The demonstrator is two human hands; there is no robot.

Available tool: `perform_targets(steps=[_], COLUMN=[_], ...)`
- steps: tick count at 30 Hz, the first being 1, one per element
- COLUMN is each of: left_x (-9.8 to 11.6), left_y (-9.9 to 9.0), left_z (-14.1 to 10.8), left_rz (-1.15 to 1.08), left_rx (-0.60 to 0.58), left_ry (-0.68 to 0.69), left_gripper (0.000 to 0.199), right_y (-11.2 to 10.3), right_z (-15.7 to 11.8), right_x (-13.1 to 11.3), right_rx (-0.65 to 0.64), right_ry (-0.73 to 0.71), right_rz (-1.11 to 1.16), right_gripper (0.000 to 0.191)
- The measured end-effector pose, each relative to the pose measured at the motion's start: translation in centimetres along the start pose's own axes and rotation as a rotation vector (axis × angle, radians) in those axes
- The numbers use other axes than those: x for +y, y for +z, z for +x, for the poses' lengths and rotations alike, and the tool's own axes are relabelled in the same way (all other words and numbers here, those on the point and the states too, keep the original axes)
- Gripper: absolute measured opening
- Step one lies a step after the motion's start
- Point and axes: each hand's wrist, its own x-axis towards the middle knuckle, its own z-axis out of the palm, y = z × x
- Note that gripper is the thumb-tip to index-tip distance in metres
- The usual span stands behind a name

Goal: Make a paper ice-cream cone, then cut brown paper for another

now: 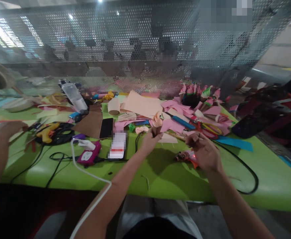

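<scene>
One peach paper flower (157,120) in head view, upright, pinched low between thumb and fingers of the left hand (150,142), above the green table (165,181). Right hand (205,152) is apart from it, fingers curled in; can't tell if they grip anything. Thin tan stick (176,135) runs between both hands, its right end meeting the right hand's fingertips; held or just behind, unclear. Dark patterned item (183,156) lies under the right hand, with a small red light (194,155) beside it; mostly covered, can't ID. Left of the left hand: lit phone (117,141), dark phone (106,128), magenta box (89,155) with white plug (87,144) on top. Just past the left hand: small green piece (131,127), large peach sheet (143,105). Beyond the right hand: blue-handled tool (182,122), red-handled scissors (208,133), pink paper scraps (170,125), bunch of pink-tipped flowers (191,89). Blue strip (236,143) and black cable (255,181) right of the right hand. Clear bottle (74,96) far left, past the phones. Co-worker's hand (14,126) well left of the left hand, near a yellow tool (47,132).
</scene>
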Motion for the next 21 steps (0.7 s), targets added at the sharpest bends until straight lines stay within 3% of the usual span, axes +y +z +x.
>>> perform_targets(steps=[7, 14, 17, 21], left_x=[0.8, 1.8, 2.2, 2.2], left_y=[0.3, -1.6, -2.5, -3.0], left_z=[-0.4, -0.6, -1.5, -2.9], left_rz=[0.297, 0.250, 0.356, 0.532], left_rx=[-0.036, -0.036, -0.003, 0.016], left_ry=[-0.058, -0.144, -0.149, -0.174], left_gripper=[0.024, 0.027, 0.030, 0.051], right_y=[0.1, -0.6, -1.3, -3.2], right_z=[-0.2, -0.1, -0.7, -2.8], right_x=[-0.4, -0.8, -1.1, -1.8], right_rx=[-0.012, 0.034, 0.075, 0.062], right_ry=[-0.028, -0.064, -0.070, -0.106], right_rz=[0.056, 0.056, -0.050, -0.381], right_gripper=[0.010, 0.012, 0.019, 0.034])
